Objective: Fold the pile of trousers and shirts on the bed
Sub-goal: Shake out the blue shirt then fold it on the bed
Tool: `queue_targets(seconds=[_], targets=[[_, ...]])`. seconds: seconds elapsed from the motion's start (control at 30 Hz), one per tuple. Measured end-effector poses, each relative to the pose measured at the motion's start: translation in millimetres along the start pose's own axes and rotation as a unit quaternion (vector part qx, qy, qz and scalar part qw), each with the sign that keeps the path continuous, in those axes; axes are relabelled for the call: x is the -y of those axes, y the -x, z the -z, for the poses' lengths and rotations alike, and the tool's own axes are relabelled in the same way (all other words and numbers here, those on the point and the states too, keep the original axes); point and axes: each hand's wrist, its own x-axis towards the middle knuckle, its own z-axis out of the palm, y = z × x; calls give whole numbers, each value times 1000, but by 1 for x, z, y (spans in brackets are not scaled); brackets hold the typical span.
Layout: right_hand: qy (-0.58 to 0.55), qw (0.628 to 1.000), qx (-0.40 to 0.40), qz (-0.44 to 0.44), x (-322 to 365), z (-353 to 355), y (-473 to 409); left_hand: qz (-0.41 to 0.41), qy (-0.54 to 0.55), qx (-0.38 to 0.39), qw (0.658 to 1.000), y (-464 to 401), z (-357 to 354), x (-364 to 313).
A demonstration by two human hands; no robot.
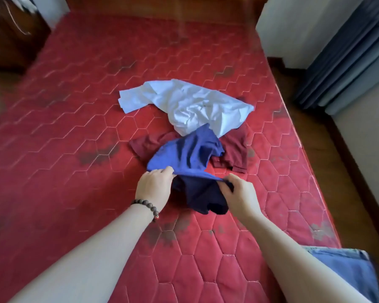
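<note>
A small pile of clothes lies in the middle of the red quilted bed (74, 127). A crumpled white shirt (190, 106) is farthest from me. A dark red garment (234, 149) is spread flat beneath a blue garment (188, 154). My left hand (155, 184) and my right hand (239, 193) each pinch the near edge of the blue garment, a hand's width apart. Its dark underside hangs in folds between and below my hands. A bead bracelet (146, 205) is on my left wrist.
Dark wooden furniture (11, 33) stands at the far left of the bed. A wooden floor strip (328, 136) runs along the bed's right edge, with a white wall and grey-blue curtains (348, 62) beyond. Denim fabric (348, 267) shows at the lower right.
</note>
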Motion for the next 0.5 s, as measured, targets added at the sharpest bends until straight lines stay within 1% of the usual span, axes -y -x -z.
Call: queue_targets(seconds=[0.1,0.17,0.23,0.33,0.5], targets=[[-52,997,-40,33,66,70,5,22,35,-14,999,-4,79,-6],[-71,995,-52,43,110,117,9,22,73,-26,997,-7,134,-12],[-81,993,-64,53,152,161,14,22,112,-56,992,-6,189,-21],[-100,987,-94,86,207,216,25,7,127,-80,989,-4,260,-34],[-153,973,-115,128,280,278,51,-53,142,-204,967,15,354,-50]])
